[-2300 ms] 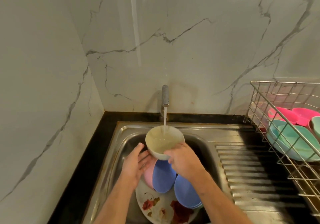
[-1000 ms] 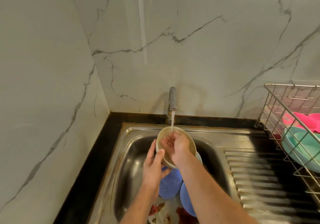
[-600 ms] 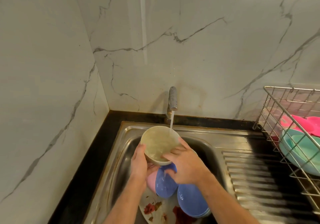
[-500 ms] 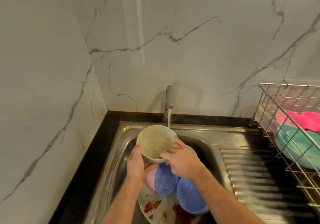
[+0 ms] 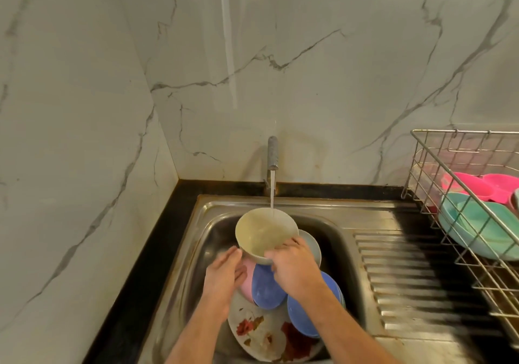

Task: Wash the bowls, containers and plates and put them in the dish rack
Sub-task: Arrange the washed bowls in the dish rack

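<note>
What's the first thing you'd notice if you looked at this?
The white bowl held under the running tap: the right hand grips its near rim, the left hand touches its side. Below it, blue bowls and a flowered plate lie piled in the sink. At right, a pink dish and teal dish sit in the wire dish rack.

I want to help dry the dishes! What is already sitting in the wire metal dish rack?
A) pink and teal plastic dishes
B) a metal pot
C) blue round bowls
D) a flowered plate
A: pink plastic dishes and teal plastic dishes lie inside the wire metal dish rack.
</note>
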